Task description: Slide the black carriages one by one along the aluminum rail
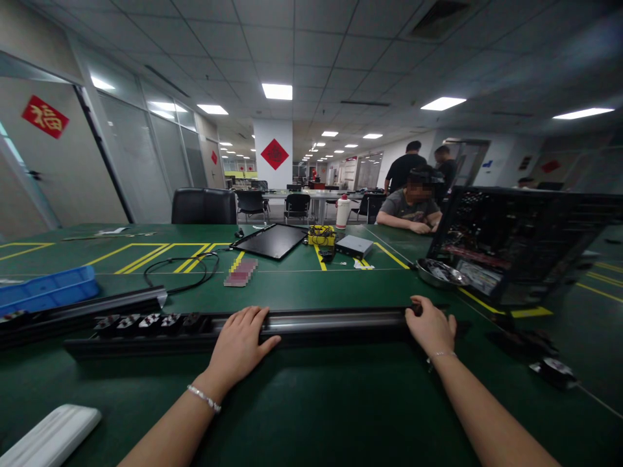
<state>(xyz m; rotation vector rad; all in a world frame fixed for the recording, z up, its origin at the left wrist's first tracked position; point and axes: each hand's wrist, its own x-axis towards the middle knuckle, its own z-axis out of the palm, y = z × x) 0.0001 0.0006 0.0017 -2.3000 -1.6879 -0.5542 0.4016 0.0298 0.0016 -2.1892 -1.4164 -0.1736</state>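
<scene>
A long black rail (335,326) lies crosswise on the green desk (341,408). The left hand (242,338) rests on it, thumb spread; the right hand (432,329) curls its fingers near the right end. Black blocks (148,323) line its left part. Beyond are a blue bin (51,288), a flat black panel (276,240), a metal bowl (440,273) and a computer case (518,250).

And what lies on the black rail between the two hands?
In the head view, only a bare, shiny stretch of the rail shows between the left hand and the right hand; the black modules sit left of both.
</scene>
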